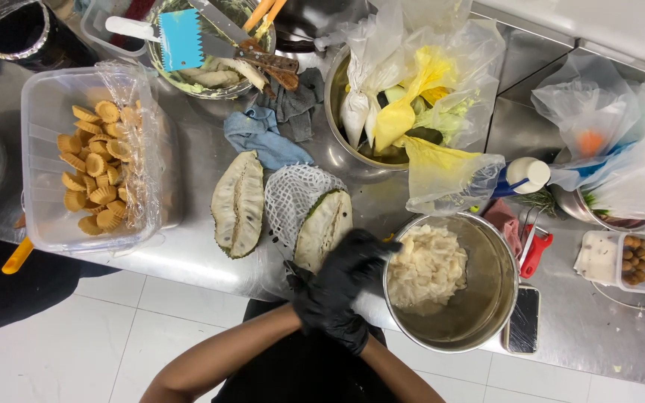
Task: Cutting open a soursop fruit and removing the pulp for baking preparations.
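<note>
Both my hands wear black gloves and are pressed together at the counter's front edge. My left hand (356, 257) reaches up to the near end of a cut soursop half (322, 227), which lies partly in a white foam net (293, 194). Just below, my right hand (334, 325) overlaps the left wrist. Whether either hand grips anything is hidden by the overlapping gloves. A second soursop half (238, 203) lies cut face up to the left. A steel bowl (487, 298) holding white fruit pulp (427, 269) stands right beside my hands.
A clear tub of small pastry shells (98, 160) sits left. Behind are a blue rag (263, 134), a bowl with scraper and knife (195, 45) and a pot of plastic bags (412, 97). A phone (524, 319), red tool (535, 250) and small food box (632, 261) lie right.
</note>
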